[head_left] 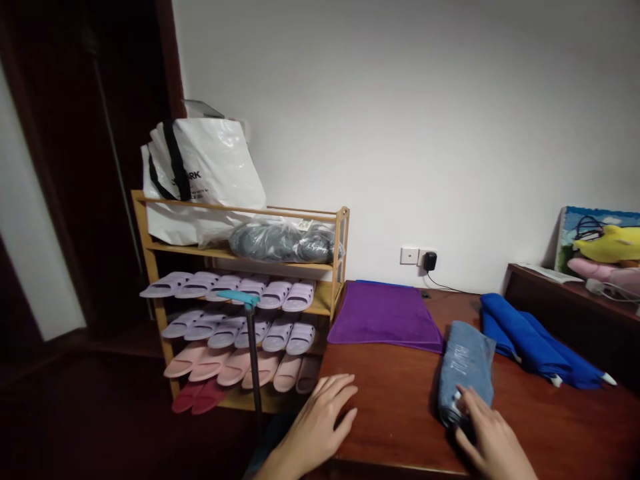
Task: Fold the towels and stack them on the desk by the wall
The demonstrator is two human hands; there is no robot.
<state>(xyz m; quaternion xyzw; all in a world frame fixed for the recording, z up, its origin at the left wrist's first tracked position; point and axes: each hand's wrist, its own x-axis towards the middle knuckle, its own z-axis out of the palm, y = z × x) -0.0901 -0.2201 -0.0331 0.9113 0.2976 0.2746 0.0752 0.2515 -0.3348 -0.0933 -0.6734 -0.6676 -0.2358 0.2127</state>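
Note:
On the reddish-brown table (pixel 390 407) lies a folded blue-grey cloth bundle (pixel 467 363) with pale lettering. The fingers of my right hand (pixel 487 430) touch its near end, spread apart and not wrapped round it. My left hand (pixel 323 417) is at the table's left edge, thumb apart from the fingers, with nothing in it. Beyond it a purple cloth (pixel 385 317) lies flat, with a bit of blue showing at its back edge. Blue rolled items (pixel 530 340) with white tips rest right of the bundle.
A wooden rack (pixel 240 208) at the left holds slippers (pixel 300 293), a white bag (pixel 215 160) and a plastic-wrapped bundle (pixel 285 241). A teal-topped pole (pixel 253 360) stands before it. A raised shelf (pixel 540 283) with toys borders the table's right side.

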